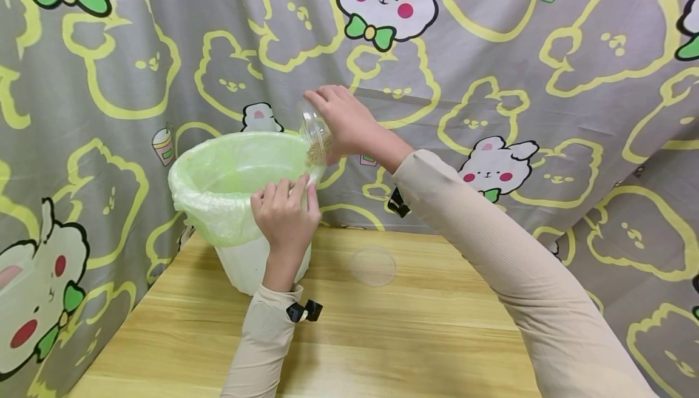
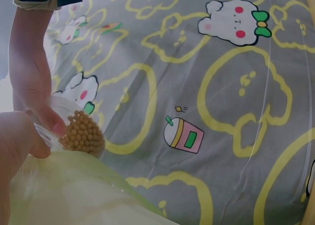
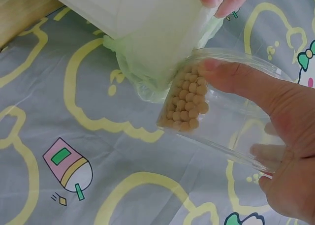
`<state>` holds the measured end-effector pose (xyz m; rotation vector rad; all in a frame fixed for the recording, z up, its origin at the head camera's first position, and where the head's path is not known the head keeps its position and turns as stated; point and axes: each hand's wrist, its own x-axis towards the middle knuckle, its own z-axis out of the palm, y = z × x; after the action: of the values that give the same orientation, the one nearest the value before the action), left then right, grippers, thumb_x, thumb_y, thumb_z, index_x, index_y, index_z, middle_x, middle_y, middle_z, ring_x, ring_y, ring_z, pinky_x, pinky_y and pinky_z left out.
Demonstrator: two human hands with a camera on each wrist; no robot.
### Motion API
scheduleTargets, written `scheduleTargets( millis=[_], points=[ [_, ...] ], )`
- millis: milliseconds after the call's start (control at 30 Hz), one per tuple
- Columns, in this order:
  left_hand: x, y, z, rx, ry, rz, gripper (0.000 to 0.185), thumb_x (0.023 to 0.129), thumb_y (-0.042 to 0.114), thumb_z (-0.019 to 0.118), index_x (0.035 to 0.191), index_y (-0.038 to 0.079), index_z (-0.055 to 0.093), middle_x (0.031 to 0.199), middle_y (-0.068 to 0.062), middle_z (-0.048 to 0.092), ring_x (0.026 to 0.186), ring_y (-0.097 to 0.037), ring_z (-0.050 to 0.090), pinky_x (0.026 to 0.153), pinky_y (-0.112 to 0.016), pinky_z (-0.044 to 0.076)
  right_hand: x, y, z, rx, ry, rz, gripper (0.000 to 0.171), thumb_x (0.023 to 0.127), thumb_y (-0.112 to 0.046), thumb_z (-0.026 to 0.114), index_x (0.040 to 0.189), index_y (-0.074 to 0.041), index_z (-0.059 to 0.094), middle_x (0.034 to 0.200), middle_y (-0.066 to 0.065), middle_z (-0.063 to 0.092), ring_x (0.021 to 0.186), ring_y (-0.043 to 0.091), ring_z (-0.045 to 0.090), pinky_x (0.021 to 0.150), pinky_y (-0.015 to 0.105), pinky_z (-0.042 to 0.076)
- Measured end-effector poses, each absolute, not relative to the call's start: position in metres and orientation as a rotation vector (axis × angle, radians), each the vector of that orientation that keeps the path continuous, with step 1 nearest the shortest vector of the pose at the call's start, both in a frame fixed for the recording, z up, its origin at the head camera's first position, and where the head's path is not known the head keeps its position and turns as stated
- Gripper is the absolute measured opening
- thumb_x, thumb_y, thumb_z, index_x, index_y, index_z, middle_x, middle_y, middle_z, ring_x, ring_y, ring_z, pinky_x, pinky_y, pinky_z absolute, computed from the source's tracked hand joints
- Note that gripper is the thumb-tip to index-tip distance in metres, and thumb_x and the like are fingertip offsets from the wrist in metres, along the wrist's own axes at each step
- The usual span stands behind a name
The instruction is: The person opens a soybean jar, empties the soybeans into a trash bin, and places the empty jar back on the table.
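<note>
My right hand [image 1: 349, 122] grips a clear plastic jar [image 1: 314, 128], tilted with its mouth toward the bin. Small tan balls [image 3: 186, 107] are heaped along the jar's lower side, close to its base, and the right thumb lies along the wall. Below the jar, my left hand [image 1: 286, 216] grips the near right rim of a white bin [image 1: 240, 264], fingers curled over the edge. A pale green plastic bag [image 1: 204, 204] lines the bin and folds down over its outside. The left wrist view shows the balls [image 2: 83, 134] through the clear wall, just above the bag.
A round clear lid [image 1: 373, 266] lies flat on the wooden table [image 1: 404, 325], right of the bin. Behind the table hangs a grey curtain [image 1: 469, 107] printed with bears and rabbits. Each wrist wears a small black camera [image 1: 304, 311].
</note>
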<state>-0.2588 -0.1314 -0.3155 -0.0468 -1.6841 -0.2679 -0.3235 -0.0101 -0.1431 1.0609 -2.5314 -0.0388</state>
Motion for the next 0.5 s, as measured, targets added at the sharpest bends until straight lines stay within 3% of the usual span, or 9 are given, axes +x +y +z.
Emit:
scheduleTargets(
  millis=[500],
  points=[
    [-0.2576,-0.1303,-0.3156,-0.049,-1.683,-0.262,0.017,0.09,0.024,0.072,0.094,0.011,0.081,0.078,-0.009,0.073,0.071,-0.03,0.061,0.076,-0.044,0.041,-0.3191,-0.0149,-0.1435,1.076,-2.488,-0.167,0.13,0.054,-0.033,0.102,0.158,-0.006,0.029,0.155,0.016,0.04,0.148,0.034,0.032,0.128,0.042,0.017]
  ],
)
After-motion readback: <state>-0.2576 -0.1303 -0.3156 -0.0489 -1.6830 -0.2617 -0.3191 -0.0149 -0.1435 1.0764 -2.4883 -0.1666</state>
